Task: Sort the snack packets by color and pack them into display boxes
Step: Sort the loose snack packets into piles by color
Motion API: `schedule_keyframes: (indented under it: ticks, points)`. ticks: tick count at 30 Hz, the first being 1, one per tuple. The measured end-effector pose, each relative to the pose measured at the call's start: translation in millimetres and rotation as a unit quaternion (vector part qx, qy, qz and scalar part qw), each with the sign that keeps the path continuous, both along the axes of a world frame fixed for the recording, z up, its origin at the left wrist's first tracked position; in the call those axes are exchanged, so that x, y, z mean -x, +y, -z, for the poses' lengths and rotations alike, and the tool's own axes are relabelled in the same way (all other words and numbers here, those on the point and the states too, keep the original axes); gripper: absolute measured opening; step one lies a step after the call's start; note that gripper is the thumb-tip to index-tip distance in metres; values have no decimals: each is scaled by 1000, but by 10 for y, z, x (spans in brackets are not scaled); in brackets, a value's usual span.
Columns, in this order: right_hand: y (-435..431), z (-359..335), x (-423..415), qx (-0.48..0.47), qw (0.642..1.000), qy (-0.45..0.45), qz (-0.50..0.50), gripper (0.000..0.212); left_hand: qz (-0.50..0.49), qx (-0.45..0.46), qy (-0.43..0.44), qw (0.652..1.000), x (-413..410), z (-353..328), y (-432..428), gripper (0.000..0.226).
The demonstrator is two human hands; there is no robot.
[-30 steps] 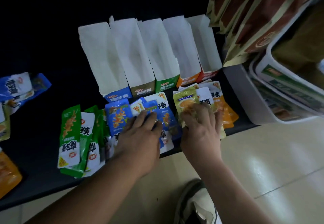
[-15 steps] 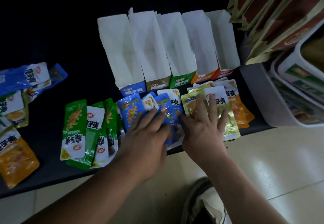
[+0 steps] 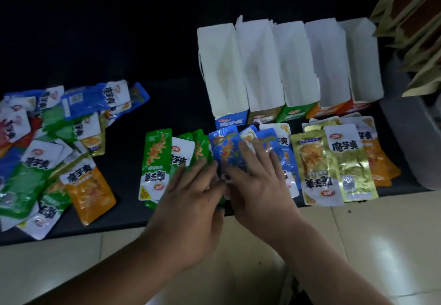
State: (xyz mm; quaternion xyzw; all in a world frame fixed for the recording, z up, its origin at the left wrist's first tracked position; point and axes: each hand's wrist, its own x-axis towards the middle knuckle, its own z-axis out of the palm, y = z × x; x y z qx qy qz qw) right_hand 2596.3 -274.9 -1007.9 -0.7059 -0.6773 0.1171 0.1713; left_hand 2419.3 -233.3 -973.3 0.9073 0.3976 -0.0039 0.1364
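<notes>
Head view: left hand (image 3: pixel 191 199) rests on green packets (image 3: pixel 155 159), right hand (image 3: pixel 259 185) on blue packets (image 3: pixel 224 147). All fingers (image 3: pixel 247 155) lie straight and apart.

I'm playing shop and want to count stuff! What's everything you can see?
boxes: five, white, coloured fronts, back row
green packets: several, green, left of blue
blue packets: several, blue, under hands
gold packets: at least two, gold, right of blue
orange packets: few, orange, far right
mixed pile: one, many colours, far left
brown bags: several, brown, top right
bin: one, grey, right edge
table: one, black
left hand: rests on green and blue packets
right hand: flat on blue packets
</notes>
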Motion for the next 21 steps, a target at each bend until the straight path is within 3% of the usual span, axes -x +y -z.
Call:
schedule_keyframes:
  ticks: [3,7,11,21]
  points:
    - [9,133,95,33,998,-61,-12,42,-65,9,51,997,250,84,63,62]
    - [-6,189,87,55,995,-87,14,45,-98,77,17,992,379,210,57,69]
    - [-6,139,102,47,993,-103,44,47,-99,84,25,991,361,241,47,73]
    - [78,65,192,23,998,-63,11,53,-89,67,3,994,405,258,74,72]
